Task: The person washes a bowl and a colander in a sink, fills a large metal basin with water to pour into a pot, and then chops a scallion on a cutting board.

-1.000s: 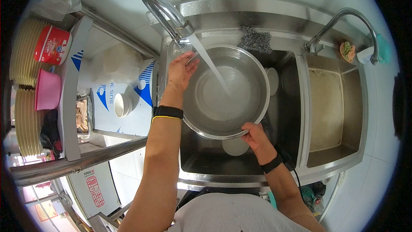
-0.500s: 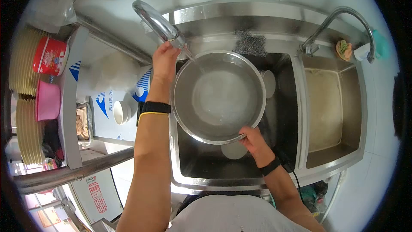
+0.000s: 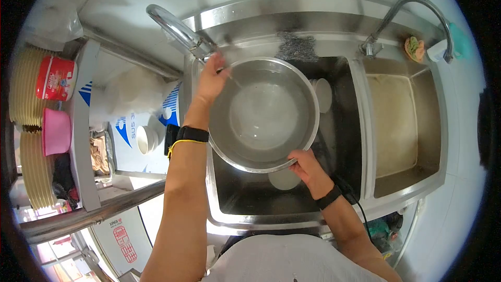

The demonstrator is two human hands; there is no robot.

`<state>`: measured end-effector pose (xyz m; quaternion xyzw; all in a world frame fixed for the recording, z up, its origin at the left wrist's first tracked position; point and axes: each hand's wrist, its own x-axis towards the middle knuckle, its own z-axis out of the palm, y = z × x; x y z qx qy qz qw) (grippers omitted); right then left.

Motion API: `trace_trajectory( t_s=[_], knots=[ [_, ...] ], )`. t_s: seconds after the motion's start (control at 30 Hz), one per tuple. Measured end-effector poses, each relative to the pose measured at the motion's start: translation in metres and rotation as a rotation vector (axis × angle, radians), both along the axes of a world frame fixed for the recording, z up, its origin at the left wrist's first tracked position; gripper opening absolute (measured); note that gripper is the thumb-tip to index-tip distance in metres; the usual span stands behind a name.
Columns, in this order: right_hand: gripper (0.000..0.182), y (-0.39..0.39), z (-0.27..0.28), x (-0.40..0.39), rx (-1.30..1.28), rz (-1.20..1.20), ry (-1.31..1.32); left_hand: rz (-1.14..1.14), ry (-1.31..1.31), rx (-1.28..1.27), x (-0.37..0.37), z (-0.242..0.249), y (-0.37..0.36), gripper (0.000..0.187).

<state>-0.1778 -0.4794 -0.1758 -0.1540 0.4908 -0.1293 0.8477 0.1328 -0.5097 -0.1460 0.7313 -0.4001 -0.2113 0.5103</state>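
A wide stainless steel bowl with cloudy water in it sits over the dark left sink basin. My right hand grips its near right rim, thumb on top. My left hand is at the base of the chrome left faucet, beside the bowl's far left rim. Its fingers are smeared by motion, so whether they hold the faucet does not show. A faint thin streak of water is beside them. Under the bowl, parts of a white dish and another pale dish show in the basin.
A steel wool pad lies on the sink's back ledge. To the right are a second basin, a curved faucet and a sponge. Left shelving holds stacked plates, a pink bowl and white cups.
My left hand has shifted right and a little down from the faucet's end, toward the bowl. The water stream looks fainter. My right hand keeps hold of the rim. The view has shifted slightly.
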Motion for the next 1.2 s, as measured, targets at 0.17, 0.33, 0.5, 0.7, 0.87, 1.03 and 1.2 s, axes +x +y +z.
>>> trace_trajectory(
  t_s=[0.17, 0.33, 0.5, 0.7, 0.87, 1.03, 1.2],
  knots=[
    [0.034, 0.0, -0.007, -0.007, -0.021, -0.001, 0.003, 0.037, -0.063, 0.446, 0.002, -0.007, 0.021, 0.034],
    [0.041, 0.01, 0.036, -0.027, -0.205, 0.018, 0.006, 0.108, -0.111, 0.304, -0.023, 0.013, 0.039, 0.028],
    [0.041, 0.045, 0.069, -0.059, -0.35, -0.021, 0.032, -0.021, -0.001, 0.181, -0.025, 0.028, 0.081, 0.031],
    [0.042, 0.123, 0.111, -0.108, -0.686, -0.253, 0.118, -0.286, 0.213, 0.124, -0.081, 0.102, 0.112, 0.026],
    [0.047, 0.195, 0.124, -0.152, -0.781, -0.405, 0.403, -0.897, -0.51, 0.052, -0.136, 0.151, 0.129, 0.038],
    [0.048, 0.283, 0.151, -0.209, -0.88, -0.571, 0.624, -0.762, -0.583, -0.126, -0.227, 0.17, 0.167, 0.042],
    [0.044, 0.388, 0.17, -0.281, -0.832, -0.713, 0.809, -1.183, -0.683, -0.3, -0.324, 0.197, 0.22, 0.044]
  ],
)
